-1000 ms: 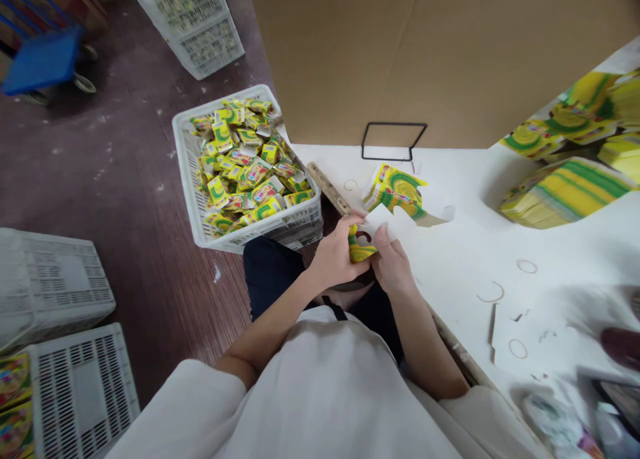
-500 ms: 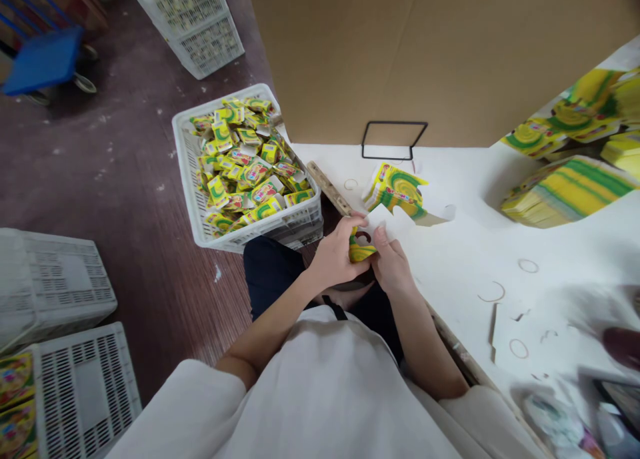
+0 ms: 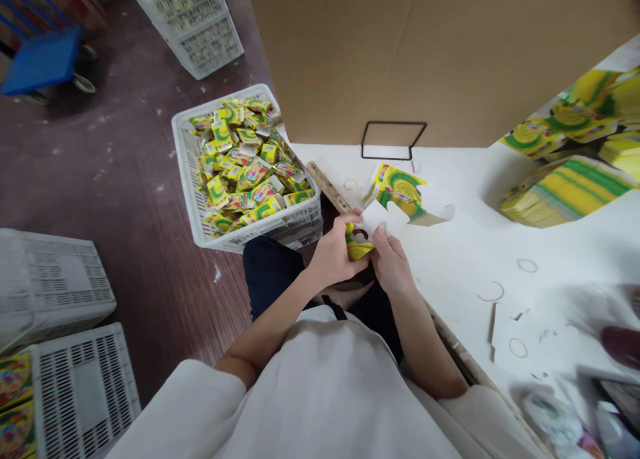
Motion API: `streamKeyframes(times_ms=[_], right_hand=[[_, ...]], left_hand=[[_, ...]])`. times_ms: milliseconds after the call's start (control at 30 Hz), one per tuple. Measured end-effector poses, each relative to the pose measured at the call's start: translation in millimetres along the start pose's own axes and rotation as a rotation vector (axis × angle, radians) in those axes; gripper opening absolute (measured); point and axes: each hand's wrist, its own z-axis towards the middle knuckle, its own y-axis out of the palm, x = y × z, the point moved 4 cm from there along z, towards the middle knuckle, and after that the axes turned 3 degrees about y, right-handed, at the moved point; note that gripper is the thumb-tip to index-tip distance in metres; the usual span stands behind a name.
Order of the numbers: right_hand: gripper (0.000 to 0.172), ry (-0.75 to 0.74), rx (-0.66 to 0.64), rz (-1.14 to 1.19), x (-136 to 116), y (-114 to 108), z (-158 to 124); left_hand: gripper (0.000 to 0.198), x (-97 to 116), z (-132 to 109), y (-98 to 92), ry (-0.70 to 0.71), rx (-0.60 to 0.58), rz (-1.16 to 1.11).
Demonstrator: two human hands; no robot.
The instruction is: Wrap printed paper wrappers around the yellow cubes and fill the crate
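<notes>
Between my two hands is a small yellow-and-green carton (image 3: pixel 357 247) with a white inner flap standing up and a round cut-out showing dark. My left hand (image 3: pixel 336 249) wraps round its left side, fingers curled. At the carton's right side, my right hand (image 3: pixel 393 262) pinches the white flap with the thumb on top. Just beyond, a pile of flat yellow-green printed cartons (image 3: pixel 399 187) lies on the white table (image 3: pixel 450 265). Left of my hands, a white plastic crate (image 3: pixel 187 179) is filled with folded small cartons (image 3: pixel 255 172).
A brown cardboard sheet (image 3: pixel 380 59) stands behind, with a black wire stand (image 3: pixel 393 141) at its foot. Stacked cartons (image 3: pixel 565 192) lie right. Rubber bands (image 3: pixel 527 265) are scattered on the table. More crates (image 3: pixel 80 379) and a blue trolley (image 3: pixel 43 59) stand on the floor.
The carton in my hands has tilted slightly, and its white flap has bent over a little. Both hands stay almost in the same place.
</notes>
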Motion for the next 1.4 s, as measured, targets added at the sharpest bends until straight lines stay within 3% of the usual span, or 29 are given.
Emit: streamKeyframes(times_ms=[200,333,500,633,700,800,900,1067,1200,1333,1400], right_hand=[[0.042,-0.102,-0.041,-0.191,-17,0,-2],[0.048,-0.216,-0.149,-0.391,-34,5,-8],[0.050,-0.385,-0.187,-0.636,-30,10,-10],[0.049,-0.409,-0.045,-0.570,-23,-1,-5],[0.049,-0.423,-0.029,-0.580,-23,-5,-4],[0.047,-0.423,-0.138,-0.685,-25,-5,-3],[0.030,-0.406,-0.227,-0.762,-30,-7,0],[0.021,-0.399,-0.376,-0.768,-37,-6,1],[0.025,-0.406,-0.328,-0.732,-33,-3,-1],[0.046,-0.428,-0.317,-0.646,-30,0,-1],[0.047,-0.432,-0.280,-0.642,-29,3,0]], left_hand=[[0.061,0,-2,-0.4,0.033,-0.018,0.029],[0.064,-8,-4,4.0,-0.026,-0.017,0.054],[0.030,-10,2,12.8,0.094,-0.073,0.249],[0.054,-9,-1,2.1,-0.002,0.035,0.290],[0.062,-9,-5,-5.8,-0.061,0.024,0.266],[0.057,-10,-7,-19.3,-0.091,-0.034,0.216],[0.056,-10,-4,-32.3,-0.099,-0.105,0.231],[0.058,-5,2,-41.3,-0.069,-0.215,0.265],[0.058,-3,4,-45.2,-0.064,-0.182,0.319],[0.058,-2,5,-45.1,0.006,-0.153,0.320],[0.057,-4,5,-42.4,0.026,-0.133,0.312]])
